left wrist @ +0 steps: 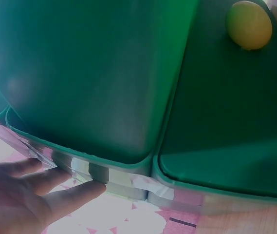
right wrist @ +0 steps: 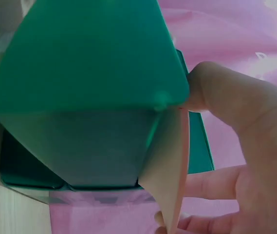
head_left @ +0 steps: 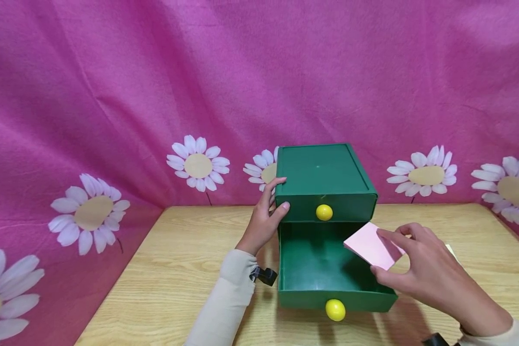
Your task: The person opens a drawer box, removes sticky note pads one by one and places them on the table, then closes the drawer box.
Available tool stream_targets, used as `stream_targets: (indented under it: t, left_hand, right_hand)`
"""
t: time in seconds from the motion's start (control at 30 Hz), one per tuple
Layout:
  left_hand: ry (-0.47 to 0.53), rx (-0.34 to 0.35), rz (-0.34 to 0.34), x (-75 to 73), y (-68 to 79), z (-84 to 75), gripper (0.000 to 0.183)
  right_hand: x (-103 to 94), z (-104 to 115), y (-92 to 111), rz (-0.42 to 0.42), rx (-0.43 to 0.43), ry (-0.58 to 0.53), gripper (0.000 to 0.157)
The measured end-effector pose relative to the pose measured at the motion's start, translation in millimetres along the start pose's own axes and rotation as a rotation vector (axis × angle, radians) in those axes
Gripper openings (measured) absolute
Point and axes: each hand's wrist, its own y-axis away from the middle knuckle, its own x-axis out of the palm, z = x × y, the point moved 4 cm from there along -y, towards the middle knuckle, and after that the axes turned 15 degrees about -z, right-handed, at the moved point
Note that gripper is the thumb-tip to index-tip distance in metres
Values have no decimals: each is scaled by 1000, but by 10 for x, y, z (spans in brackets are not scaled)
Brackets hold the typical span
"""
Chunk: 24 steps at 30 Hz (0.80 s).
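Observation:
A green two-drawer box (head_left: 320, 168) stands on the table, its lower drawer (head_left: 315, 269) pulled out and its upper drawer (head_left: 302, 209) closed. Both drawers have round yellow knobs. My left hand (head_left: 261, 218) rests on the box's left side, thumb at the upper drawer's front edge; in the left wrist view its fingers (left wrist: 75, 197) lie fairly straight along the side. Between thumb and fingers my right hand (head_left: 428, 269) pinches a pink sticky-note pad (head_left: 372, 245), tilted over the right part of the lower drawer. The right wrist view shows the pad (right wrist: 170, 165) edge-on by the drawer wall.
A pale yellow item (head_left: 453, 254) on the wooden table (head_left: 190, 269) is mostly hidden behind my right hand. Behind the table hangs a pink cloth (head_left: 259, 72) with white daisies. The lower drawer's front juts toward me.

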Motion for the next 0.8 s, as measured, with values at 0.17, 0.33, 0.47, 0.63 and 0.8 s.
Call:
stream_targets:
  t: [0.17,0.33,0.47,0.63,0.8]
  left_hand:
    - [3,-1,0,-5,18,6,52]
    - [-13,8,-2,2,-17,-9,52]
    - [-13,12,-2,9,-52,-36,52]
    - [-17,5,-1,16,-41,-23,52]
    - [-15,-14,-2,11,3,3,51]
  right_hand:
    - [-26,-71,-5,21,16,13,68]
    - [-54,-146,-50,71,55,40,72]
    - [-85,-207,-69,74,77,55,73]
    - [-90,-261,-43,99,124,76,76]
    - [-78,-287,-7,106,176,86,76]
